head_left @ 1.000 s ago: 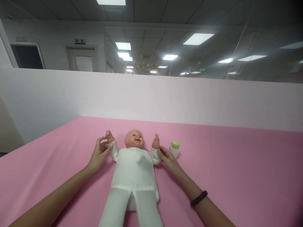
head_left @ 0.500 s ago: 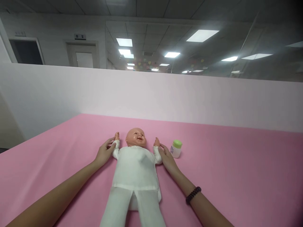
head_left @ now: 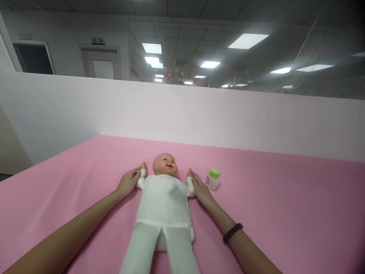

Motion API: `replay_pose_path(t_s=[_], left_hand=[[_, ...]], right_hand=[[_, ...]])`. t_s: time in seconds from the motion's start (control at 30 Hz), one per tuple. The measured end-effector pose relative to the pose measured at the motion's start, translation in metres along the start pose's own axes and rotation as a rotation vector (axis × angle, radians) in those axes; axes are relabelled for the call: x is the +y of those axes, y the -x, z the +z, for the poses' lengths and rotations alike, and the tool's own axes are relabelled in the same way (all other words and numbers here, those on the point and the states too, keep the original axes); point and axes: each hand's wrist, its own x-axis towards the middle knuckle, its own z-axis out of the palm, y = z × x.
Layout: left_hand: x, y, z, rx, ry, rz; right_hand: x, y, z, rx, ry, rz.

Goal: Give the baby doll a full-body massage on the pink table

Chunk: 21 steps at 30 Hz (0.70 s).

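A baby doll (head_left: 164, 201) with a hard plastic head and a white cloth body lies on its back, its head pointing away from me. Both its arms are bent upward beside the head. My left hand (head_left: 129, 183) is closed on the doll's arm at the left, close to its small plastic hand. On the other side, my right hand (head_left: 202, 189) grips the doll's right-side arm near the wrist, fingers partly hidden behind it. A small jar (head_left: 213, 179) with a green lid stands just right of my right hand, apart from it.
A pink cloth (head_left: 273, 205) covers the table under the doll. Behind it rises a white partition (head_left: 182, 114) across the whole width. A black coiled band (head_left: 233, 233) circles my right wrist. Beyond the partition are a door (head_left: 103, 68) and lit ceiling panels.
My right hand has slid slightly up the doll's arm toward its plastic hand. My left hand still holds the other arm, which has shifted slightly. The jar has stayed put.
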Motion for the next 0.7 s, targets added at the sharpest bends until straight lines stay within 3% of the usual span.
replay_pose_path(t_s=[0.23, 0.43, 0.57, 0.7], left_hand=[[-0.009, -0.003, 0.002, 0.038, 0.073, -0.063], [-0.013, 0.000, -0.007, 0.208, 0.370, -0.010], [-0.001, 0.011, -0.018, 0.272, 0.409, 0.038], [0.014, 0.021, -0.029, 0.185, 0.273, 0.130]], right_hand=[[-0.003, 0.000, 0.001, 0.037, -0.169, -0.020], [-0.028, 0.014, -0.012, 0.120, -0.279, -0.100], [-0.048, 0.031, -0.024, 0.152, -0.347, -0.161], [-0.065, 0.040, -0.040, 0.078, -0.351, -0.133]])
